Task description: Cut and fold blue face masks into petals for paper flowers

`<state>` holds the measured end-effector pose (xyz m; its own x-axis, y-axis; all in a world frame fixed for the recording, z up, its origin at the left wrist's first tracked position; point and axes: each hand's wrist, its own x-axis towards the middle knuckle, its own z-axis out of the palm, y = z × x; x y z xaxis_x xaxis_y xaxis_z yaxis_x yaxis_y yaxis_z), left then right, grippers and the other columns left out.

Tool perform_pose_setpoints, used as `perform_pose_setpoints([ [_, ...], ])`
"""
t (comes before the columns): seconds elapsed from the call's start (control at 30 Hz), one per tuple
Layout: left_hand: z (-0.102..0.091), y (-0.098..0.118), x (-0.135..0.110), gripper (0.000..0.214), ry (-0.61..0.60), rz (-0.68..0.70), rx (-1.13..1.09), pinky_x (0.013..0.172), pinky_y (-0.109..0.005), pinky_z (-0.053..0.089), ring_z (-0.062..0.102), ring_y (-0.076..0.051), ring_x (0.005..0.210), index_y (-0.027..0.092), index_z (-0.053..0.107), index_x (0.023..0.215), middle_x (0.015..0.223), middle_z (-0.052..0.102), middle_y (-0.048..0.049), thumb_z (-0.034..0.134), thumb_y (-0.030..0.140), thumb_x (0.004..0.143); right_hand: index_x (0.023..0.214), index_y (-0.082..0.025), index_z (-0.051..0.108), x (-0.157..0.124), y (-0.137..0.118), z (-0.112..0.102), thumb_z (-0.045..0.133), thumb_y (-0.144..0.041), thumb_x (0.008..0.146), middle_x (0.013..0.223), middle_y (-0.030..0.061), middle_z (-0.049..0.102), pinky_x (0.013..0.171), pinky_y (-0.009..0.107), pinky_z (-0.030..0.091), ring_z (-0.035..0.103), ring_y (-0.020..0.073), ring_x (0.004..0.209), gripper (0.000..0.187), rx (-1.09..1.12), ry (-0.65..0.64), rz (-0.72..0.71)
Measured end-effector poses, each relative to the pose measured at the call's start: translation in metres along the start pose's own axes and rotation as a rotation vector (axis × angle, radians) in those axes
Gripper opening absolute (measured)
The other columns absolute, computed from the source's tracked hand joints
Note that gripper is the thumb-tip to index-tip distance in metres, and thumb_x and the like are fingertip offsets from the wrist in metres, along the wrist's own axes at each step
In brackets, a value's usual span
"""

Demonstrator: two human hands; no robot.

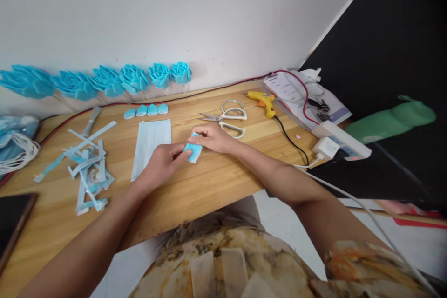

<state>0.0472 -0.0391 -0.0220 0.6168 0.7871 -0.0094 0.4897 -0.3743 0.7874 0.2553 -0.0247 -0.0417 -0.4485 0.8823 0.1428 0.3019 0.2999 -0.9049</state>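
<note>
Between my two hands is a small blue piece of mask fabric (194, 151). My left hand (165, 163) pinches its left side, thumb on top. From the upper right, my right hand (211, 137) grips the same piece with thumb and fingers. A flat pale blue sheet of mask fabric (148, 142) lies just left of the hands. Behind it, several small folded blue petals (152, 110) sit in a row. White-handled scissors (232, 121) rest beyond my right hand, blades pointing left, beside a ring-shaped item (233, 104).
Blue fabric flowers (134, 79) on stems lean along the wall. Cut strips (91, 167) are heaped at left, near a dark tablet-like object (14, 223). A yellow glue gun (263, 101), papers (296, 86), a power strip (344, 139) and a green bottle (387, 121) are at right.
</note>
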Motion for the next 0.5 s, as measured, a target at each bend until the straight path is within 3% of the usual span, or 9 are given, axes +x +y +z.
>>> perform_pose_setpoints([
  [0.13, -0.0006, 0.0014, 0.0011, 0.042, -0.050, -0.005, -0.020, 0.055, -0.026, 0.024, 0.030, -0.011, 0.059, 0.019, 0.035, 0.061, 0.060, 0.029, 0.0035, 0.046, 0.049, 0.089, 0.062, -0.018, 0.049, 0.0005, -0.0029, 0.0008, 0.058, -0.061, 0.089, 0.059, -0.0058, 0.039, 0.057, 0.026, 0.025, 0.036, 0.0086, 0.059, 0.051, -0.015, -0.001, 0.001],
  [0.33, 0.0024, -0.0009, 0.0016, 0.044, 0.008, -0.027, -0.027, 0.054, -0.026, 0.023, 0.028, -0.011, 0.057, 0.020, 0.034, 0.061, 0.059, 0.028, 0.0038, 0.047, 0.050, 0.089, 0.062, -0.017, 0.051, 0.0025, 0.0012, 0.0013, 0.066, -0.060, 0.083, 0.059, -0.0061, 0.041, 0.055, 0.025, 0.024, 0.035, 0.0078, 0.058, 0.050, 0.119, 0.026, 0.053],
  [0.5, 0.0029, -0.0024, -0.0004, 0.044, 0.027, -0.068, -0.042, 0.056, -0.026, 0.027, 0.034, -0.012, 0.060, 0.018, 0.046, 0.063, 0.059, 0.036, 0.0025, 0.047, 0.053, 0.090, 0.078, -0.016, 0.066, 0.0013, 0.0000, 0.0000, 0.071, -0.054, 0.081, 0.068, -0.0041, 0.057, 0.061, 0.024, 0.037, 0.047, 0.0088, 0.063, 0.039, 0.322, 0.022, 0.102],
])
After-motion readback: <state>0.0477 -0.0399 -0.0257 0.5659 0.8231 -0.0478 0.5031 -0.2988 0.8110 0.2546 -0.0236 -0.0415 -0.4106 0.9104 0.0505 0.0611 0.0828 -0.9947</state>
